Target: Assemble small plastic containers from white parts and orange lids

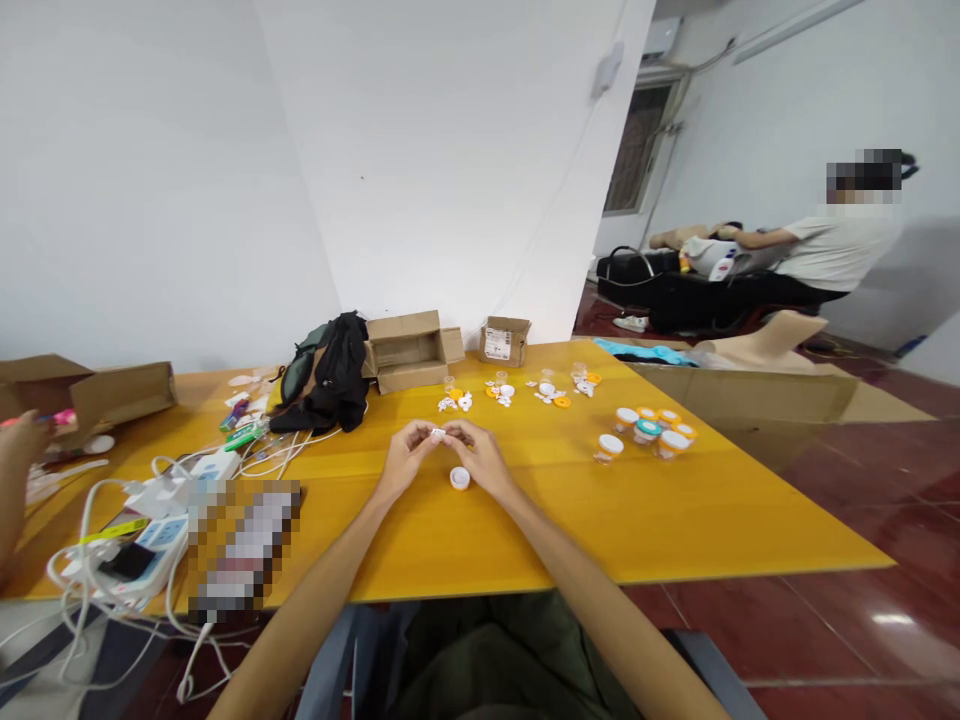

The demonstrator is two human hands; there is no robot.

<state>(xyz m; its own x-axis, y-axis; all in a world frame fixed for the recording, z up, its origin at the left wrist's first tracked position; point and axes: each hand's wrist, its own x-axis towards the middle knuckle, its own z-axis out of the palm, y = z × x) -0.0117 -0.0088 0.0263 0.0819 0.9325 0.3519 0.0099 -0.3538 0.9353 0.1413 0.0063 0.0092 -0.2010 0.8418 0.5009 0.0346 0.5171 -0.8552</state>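
Observation:
My left hand [409, 446] and my right hand [474, 448] meet over the middle of the table, fingertips pinched together on a small white piece with dark spots [437, 433]. It is too small to name its kind. Just below my right hand, a round white cap [460, 478] rests on the tabletop. Beyond my hands lie small groups of parts: white pieces [465, 401], orange rings [561, 400] and clear little cups [502, 379]. To the right stand several clear jars with white and orange lids [609, 448], one with a teal lid [647, 430].
Power strips with tangled white cables [161, 550] and a blurred-out phone-like device [247, 550] lie at the left. A black bag [330, 375] and cardboard boxes [409, 350] line the back. Another person's hand [22, 440] reaches in at far left; a person [832, 250] sits at far right.

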